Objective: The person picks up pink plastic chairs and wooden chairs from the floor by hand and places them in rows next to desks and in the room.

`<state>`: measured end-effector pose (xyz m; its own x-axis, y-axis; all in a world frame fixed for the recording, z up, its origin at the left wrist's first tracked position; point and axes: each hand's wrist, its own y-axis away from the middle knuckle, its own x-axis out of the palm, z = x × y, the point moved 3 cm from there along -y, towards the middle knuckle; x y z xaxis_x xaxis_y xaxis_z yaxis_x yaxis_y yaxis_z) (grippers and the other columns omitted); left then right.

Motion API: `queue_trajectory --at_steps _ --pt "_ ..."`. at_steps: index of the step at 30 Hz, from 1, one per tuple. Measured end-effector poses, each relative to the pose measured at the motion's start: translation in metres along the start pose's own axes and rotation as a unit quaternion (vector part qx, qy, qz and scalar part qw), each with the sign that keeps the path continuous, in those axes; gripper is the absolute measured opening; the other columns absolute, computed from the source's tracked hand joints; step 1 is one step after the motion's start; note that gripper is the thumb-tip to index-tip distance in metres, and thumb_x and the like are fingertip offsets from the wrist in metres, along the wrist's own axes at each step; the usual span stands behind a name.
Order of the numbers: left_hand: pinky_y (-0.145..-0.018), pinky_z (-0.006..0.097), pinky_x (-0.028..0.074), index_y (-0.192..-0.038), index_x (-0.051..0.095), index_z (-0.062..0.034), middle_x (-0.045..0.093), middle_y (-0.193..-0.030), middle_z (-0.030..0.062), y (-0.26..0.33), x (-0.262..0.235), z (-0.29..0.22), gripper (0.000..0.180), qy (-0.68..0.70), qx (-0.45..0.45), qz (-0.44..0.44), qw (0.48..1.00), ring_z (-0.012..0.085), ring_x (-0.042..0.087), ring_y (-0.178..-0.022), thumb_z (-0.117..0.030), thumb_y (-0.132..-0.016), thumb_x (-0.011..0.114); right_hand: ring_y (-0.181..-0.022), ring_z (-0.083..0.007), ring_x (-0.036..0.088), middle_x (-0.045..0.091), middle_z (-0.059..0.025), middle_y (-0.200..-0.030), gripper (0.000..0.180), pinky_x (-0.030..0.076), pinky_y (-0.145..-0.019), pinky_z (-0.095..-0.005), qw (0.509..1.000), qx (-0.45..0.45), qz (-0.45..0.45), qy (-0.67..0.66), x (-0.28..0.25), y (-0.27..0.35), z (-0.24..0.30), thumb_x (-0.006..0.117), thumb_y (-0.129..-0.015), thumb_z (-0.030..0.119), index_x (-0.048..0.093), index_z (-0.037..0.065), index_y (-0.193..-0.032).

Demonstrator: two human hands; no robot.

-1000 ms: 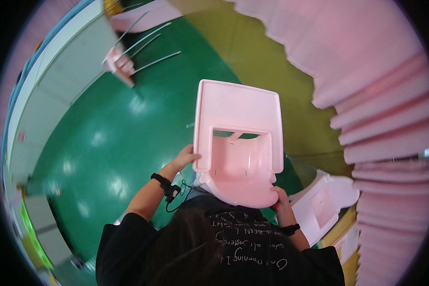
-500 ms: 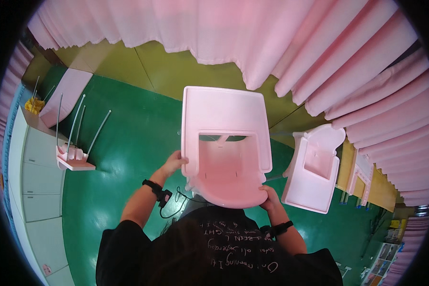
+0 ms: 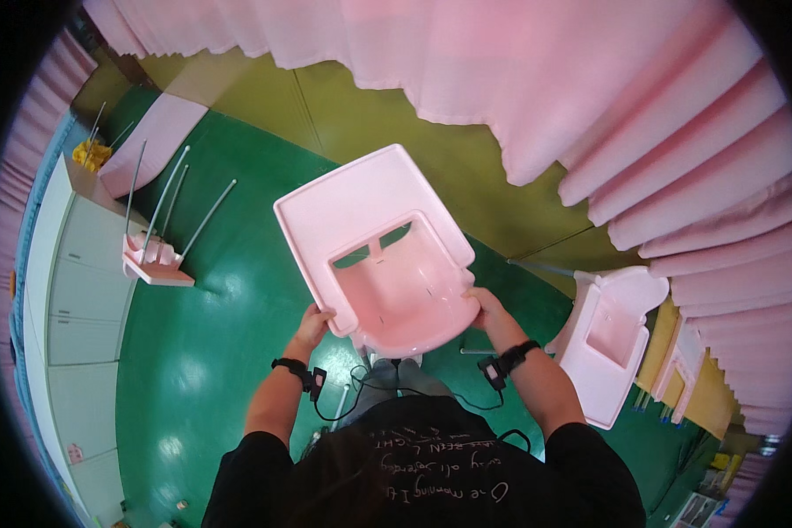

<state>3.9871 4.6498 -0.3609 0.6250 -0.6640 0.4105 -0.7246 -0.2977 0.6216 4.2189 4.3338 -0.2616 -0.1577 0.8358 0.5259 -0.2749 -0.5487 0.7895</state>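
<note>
A pink high chair (image 3: 370, 189) with its tray faces up in front of me, turned at a slant. Its hollow seat lies toward me, and the broad tray points away. My left hand (image 3: 313, 329) grips the tray's near left corner, thumb on top. On the other side my right hand (image 3: 491, 315) is closed round the edge of the seat; its fingertips are partly hidden beneath. Pale metal legs show in part under the chair. Both wrists wear black bands with small cabled devices.
Another pink high chair (image 3: 598, 343) stands to the right, beside a wooden board (image 3: 708, 396). An upturned one (image 3: 157, 264) lies at left, legs up, near white cabinets (image 3: 92, 290). Pink curtains (image 3: 466, 62) hang ahead. A pink mat (image 3: 154, 141) lies on the green floor (image 3: 185, 370).
The high chair has turned counterclockwise in my hands, its tray swinging left. Both hands have moved with it, keeping hold. My view has shifted too.
</note>
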Motion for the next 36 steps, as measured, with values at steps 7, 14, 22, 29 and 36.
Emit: queue_trajectory --at_steps 7,14,22,29,36 --pt "-0.079 0.034 0.047 -0.106 0.043 0.0053 0.052 -0.098 0.0121 0.004 -0.031 0.017 0.033 0.055 0.007 -0.043 0.998 0.0223 0.055 -0.088 0.001 -0.076 0.055 -0.107 -0.0330 0.050 0.051 -0.0199 -0.115 0.057 0.036 -0.097 -0.0443 0.998 0.040 0.019 0.040 0.034 -0.065 0.024 0.052 -0.064 0.007 0.041 -0.004 -0.119" --pt "-0.076 0.033 0.047 -0.108 0.047 0.0017 0.056 -0.099 0.0097 0.008 -0.011 0.013 0.037 0.049 -0.013 -0.108 0.993 0.0205 0.056 -0.089 -0.013 -0.078 0.061 -0.105 -0.0278 0.050 0.054 -0.0129 -0.112 0.040 0.036 -0.094 -0.0425 0.996 -0.053 -0.019 -0.073 0.047 -0.059 0.059 0.049 -0.081 0.030 0.051 0.000 -0.108" --pt "-0.076 0.034 0.046 -0.114 0.048 -0.0040 0.059 -0.104 0.0084 0.021 -0.051 -0.068 0.039 -0.223 -0.088 0.001 0.971 0.0202 0.057 -0.093 -0.027 -0.083 0.051 -0.103 -0.0267 0.047 0.053 -0.0108 -0.105 0.032 0.035 -0.090 -0.0464 0.986 -0.144 -0.049 -0.071 0.022 -0.034 -0.045 0.041 -0.087 0.032 0.049 0.008 -0.105" --pt "-0.072 0.031 0.046 -0.106 0.053 -0.0045 0.061 -0.097 0.0090 -0.061 -0.136 -0.185 0.030 -0.230 0.065 -0.085 0.967 0.0189 0.058 -0.085 -0.016 -0.079 0.050 -0.100 -0.0332 0.052 0.053 -0.0137 -0.109 0.030 0.041 -0.084 -0.0463 0.992 -0.020 -0.121 0.025 0.034 -0.029 -0.159 0.043 -0.086 0.025 0.048 0.004 -0.107" --pt "-0.073 0.032 0.046 -0.106 0.053 -0.0010 0.058 -0.102 0.0138 -0.196 -0.171 -0.256 0.036 -0.576 0.290 -0.056 0.762 0.0205 0.057 -0.086 -0.020 -0.076 0.057 -0.104 -0.0295 0.051 0.050 -0.0187 -0.114 0.042 0.042 -0.088 -0.0387 0.981 -0.025 -0.157 -0.107 0.134 -0.069 -0.241 0.046 -0.086 0.026 0.039 -0.003 -0.117"
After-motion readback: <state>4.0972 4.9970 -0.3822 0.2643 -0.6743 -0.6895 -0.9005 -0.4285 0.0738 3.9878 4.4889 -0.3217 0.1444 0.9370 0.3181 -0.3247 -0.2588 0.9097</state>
